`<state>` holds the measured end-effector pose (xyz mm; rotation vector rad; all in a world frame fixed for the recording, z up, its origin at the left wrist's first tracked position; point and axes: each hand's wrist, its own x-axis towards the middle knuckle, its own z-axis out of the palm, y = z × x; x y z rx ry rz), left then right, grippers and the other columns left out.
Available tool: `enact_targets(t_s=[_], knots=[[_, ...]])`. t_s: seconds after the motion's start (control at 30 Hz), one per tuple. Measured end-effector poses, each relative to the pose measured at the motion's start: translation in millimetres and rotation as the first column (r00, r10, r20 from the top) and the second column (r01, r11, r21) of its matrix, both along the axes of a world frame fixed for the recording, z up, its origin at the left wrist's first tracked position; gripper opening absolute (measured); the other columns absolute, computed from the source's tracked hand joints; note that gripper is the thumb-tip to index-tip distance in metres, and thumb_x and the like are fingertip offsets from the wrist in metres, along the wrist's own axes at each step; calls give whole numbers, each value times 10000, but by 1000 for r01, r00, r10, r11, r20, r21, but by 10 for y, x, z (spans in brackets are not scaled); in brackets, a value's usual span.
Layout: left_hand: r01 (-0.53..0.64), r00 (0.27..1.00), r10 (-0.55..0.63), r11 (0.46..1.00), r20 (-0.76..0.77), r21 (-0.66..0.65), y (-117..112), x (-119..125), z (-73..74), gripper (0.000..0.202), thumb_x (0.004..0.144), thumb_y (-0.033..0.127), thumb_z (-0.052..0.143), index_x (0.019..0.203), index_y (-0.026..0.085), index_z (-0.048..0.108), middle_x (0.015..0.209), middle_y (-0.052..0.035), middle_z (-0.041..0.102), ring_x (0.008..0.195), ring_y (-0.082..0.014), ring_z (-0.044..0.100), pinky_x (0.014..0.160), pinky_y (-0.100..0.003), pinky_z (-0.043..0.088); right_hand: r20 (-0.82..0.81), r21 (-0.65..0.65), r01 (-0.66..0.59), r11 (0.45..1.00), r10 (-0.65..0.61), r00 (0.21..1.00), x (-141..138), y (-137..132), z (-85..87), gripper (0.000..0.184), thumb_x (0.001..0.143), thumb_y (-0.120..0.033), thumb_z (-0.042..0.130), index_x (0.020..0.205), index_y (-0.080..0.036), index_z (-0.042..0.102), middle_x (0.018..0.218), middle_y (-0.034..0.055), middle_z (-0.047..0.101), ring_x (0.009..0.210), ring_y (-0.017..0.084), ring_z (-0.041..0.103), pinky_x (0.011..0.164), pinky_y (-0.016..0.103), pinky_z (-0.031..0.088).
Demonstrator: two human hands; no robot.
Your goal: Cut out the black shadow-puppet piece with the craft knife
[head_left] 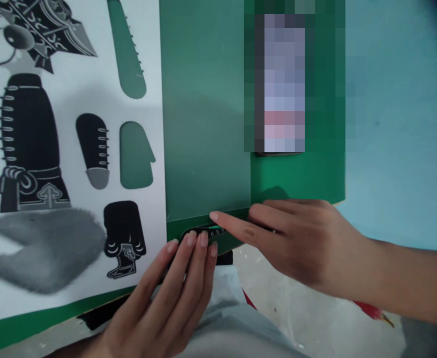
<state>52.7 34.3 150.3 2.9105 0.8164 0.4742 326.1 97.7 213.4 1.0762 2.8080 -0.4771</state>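
A small black paper cut-out [218, 232] with a row of pale loops lies along the near edge of a green board [322, 176]. My left hand [177, 293] rests on its left end, fingers stretched out and pressing it down. Over its right end is my right hand [296, 238], with the index finger extended and the other fingers curled in. Whatever those curled fingers hold is hidden beneath the hand. A thin green slit shows in the cut-out beside the right index fingertip.
To the left lies a white sheet [69, 104] printed with black figure parts, with two shapes cut out of it. A translucent sheet [207, 114] covers part of the board. A pixelated phone-like object [283, 89] lies beyond my right hand, and a light blue surface [397, 124] extends rightward.
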Motion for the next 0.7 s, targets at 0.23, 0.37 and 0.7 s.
enact_targets(t_s=[0.23,0.37,0.7], knots=[[4,1000,-4,1000,1,-6,12,10,8,500,1022,182,579,1458,-61,591,1537,-295,559,1606,-480,308,1358,-573,255,8,22,2,1000,-3,1000,-5,-20,1,441,1097,-134,467,1532,-146,539,778,-23,581,670,157,498,607,333,352],[-1,1000,1,1000,13,-12,12,11,8,508,1013,190,600,1453,-63,595,1531,-298,561,1608,-485,299,1357,-580,250,10,26,-6,1000,6,1000,-26,8,14,439,1091,-88,400,1498,-151,553,749,-21,566,654,167,481,599,339,332],[34,999,-34,999,-18,-11,-9,-27,-9,526,1007,176,475,1457,-70,594,1537,-284,563,1594,-513,309,1352,-602,252,-28,20,-26,999,27,999,5,75,-15,440,1078,-63,368,1463,-154,562,732,-28,511,633,167,451,588,344,297]])
